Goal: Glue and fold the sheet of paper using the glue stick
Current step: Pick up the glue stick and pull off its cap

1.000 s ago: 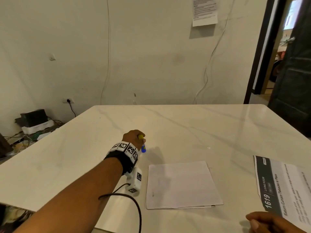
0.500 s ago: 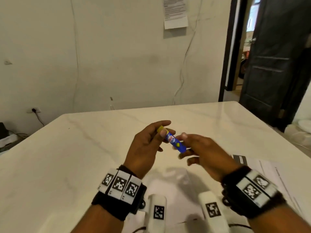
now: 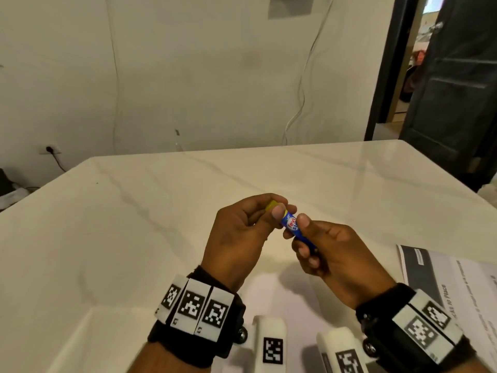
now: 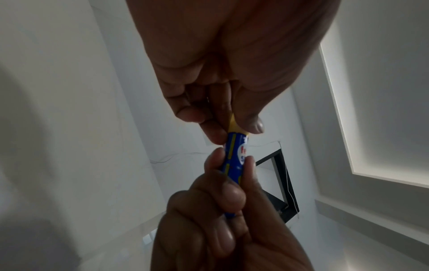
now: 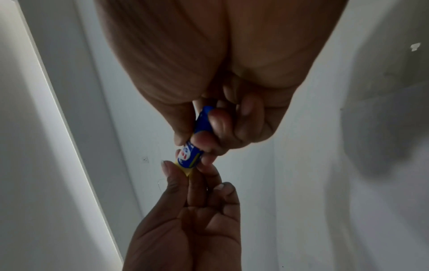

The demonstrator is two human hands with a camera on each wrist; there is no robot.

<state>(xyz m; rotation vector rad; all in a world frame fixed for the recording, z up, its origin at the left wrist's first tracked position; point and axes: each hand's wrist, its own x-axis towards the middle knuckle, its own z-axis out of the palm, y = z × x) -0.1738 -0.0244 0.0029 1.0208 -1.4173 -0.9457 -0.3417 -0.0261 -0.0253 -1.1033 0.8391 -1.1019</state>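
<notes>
We've got left hand (image 3: 242, 227) pinching yellow cap (image 3: 271, 205), right hand (image 3: 330, 254) gripping glue stick (image 3: 291, 227) barrel; sloppy pull w/ weak grip = stick drops.

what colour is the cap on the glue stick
Yellow; the cap, pinched by the left hand, shows best in the head view.

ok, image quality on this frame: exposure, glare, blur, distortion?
Head view: evenly lit, sharp on the blue glue stick with yellow cap, soft sheen on the white marble table, wide-angle bending at edges. Left wrist view: dim, left hand underexposed. Right wrist view: dim, soft, right hand looming large.
</notes>
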